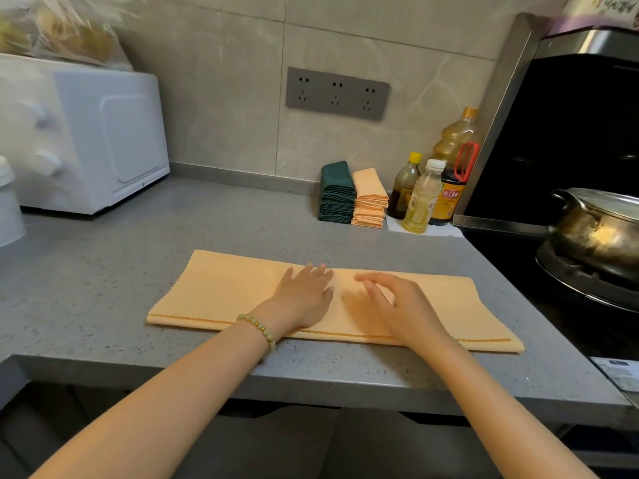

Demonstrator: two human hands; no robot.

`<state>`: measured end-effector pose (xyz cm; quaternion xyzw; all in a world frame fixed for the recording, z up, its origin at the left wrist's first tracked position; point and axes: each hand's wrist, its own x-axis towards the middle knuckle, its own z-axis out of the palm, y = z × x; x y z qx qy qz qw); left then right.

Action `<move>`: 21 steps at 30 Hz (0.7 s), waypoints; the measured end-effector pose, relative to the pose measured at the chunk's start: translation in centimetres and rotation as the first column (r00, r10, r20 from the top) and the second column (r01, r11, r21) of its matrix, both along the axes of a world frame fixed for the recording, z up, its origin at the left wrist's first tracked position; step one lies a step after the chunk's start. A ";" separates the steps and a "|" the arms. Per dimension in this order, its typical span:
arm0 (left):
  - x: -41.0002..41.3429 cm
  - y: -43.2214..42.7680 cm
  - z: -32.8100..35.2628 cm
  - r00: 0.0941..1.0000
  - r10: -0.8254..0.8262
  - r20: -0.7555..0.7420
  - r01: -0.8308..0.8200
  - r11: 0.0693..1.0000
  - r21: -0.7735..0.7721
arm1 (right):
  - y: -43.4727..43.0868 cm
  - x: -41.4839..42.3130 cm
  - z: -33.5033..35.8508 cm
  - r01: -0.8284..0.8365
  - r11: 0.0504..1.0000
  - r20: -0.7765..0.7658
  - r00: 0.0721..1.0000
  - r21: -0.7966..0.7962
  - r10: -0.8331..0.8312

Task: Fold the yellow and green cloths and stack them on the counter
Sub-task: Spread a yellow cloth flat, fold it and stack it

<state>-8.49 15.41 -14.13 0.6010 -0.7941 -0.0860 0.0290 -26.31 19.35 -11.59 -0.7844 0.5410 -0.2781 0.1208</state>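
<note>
Left hand [304, 295]: lay flat near the centre of the frame, fingers straight, palm pressing the cloth and gripping nothing; a green and gold bead bracelet [257, 328] sat on its wrist.
Right hand [397, 309]: blurred, just right of the left, fingers loosely spread and holding nothing; whether it touched the fabric could not be told.
Pale yellow cloth with a scalloped hem [224, 292]: lay as a long folded strip across the lower middle of the speckled grey stone counter [138, 254], near its front edge.
Finished piles: a folded dark green stack [337, 193] and a folded yellow stack [370, 202] touched side by side at the wall, right of centre, beside the oil and sauce bottles [435, 188].
Step in hand: probably smoothing the strip before folding it across.
Doing it well: hold the middle firmly with the flat left palm, sweep creases outward, then bring one end over so the hems match.
</note>
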 end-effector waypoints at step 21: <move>-0.2 0.2 -1.4 0.998 0.061 -0.020 -0.062 0.997 -0.038 | -5.7 0.0 -3.4 0.105 0.974 -0.461 0.887 0.200 -0.001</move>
